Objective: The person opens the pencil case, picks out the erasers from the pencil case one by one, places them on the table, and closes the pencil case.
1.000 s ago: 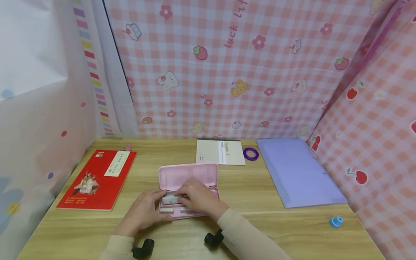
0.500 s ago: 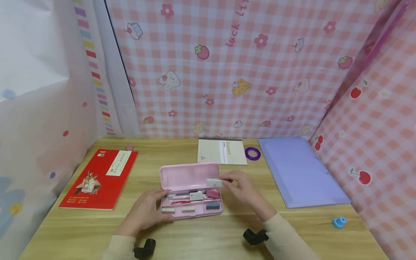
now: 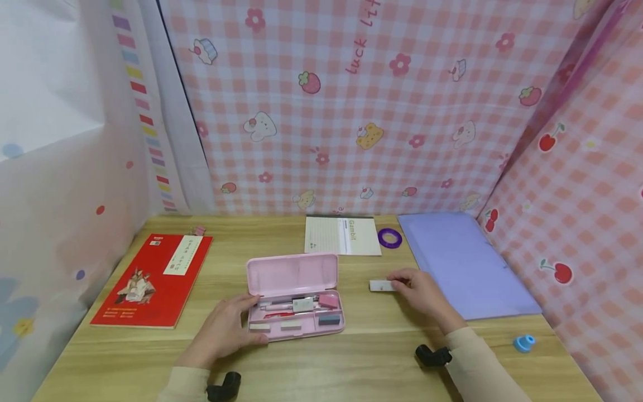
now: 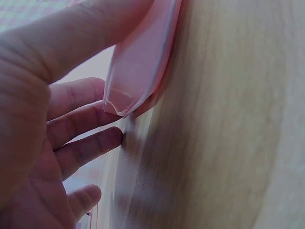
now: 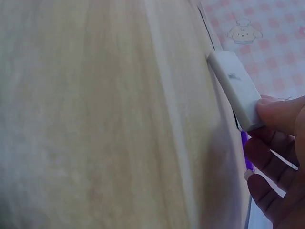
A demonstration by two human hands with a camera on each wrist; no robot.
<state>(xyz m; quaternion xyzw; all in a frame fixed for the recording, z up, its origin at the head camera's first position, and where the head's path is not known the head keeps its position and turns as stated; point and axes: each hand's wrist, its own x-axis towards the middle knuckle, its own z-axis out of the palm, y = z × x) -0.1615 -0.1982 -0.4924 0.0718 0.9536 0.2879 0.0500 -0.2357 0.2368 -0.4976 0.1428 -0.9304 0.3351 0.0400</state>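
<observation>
My right hand [image 3: 419, 287] pinches a small white eraser [image 3: 380, 286] at its right end, thumb on top in the right wrist view [image 5: 279, 112], and the eraser lies flat on the wooden worktop [image 3: 351, 357]. Its long axis runs left to right across the worktop, its free end pointing toward the pink pencil case [image 3: 296, 296]. It sits between that case and the lilac folder [image 3: 462, 265], near the case but apart from it. A dark mark shows on its top face, too blurred to read.

My left hand [image 3: 221, 332] rests against the left front corner of the open pencil case, thumb on the rim and fingers [image 4: 83, 121] loosely spread beside it, the grip relaxed. The lid stands up at the back; the tray holds pens and small blocks.

Behind, a cream notebook [image 3: 341, 235] reads "Gambit" along its spine strip. The curtain [image 3: 361, 39] carries "luck" in pink script. A red book [image 3: 153, 279] bears a white label with writing too small to read. A purple tape ring [image 3: 389, 238] lies beside the notebook, and 1 blue sharpener [image 3: 522, 343] sits far right.
</observation>
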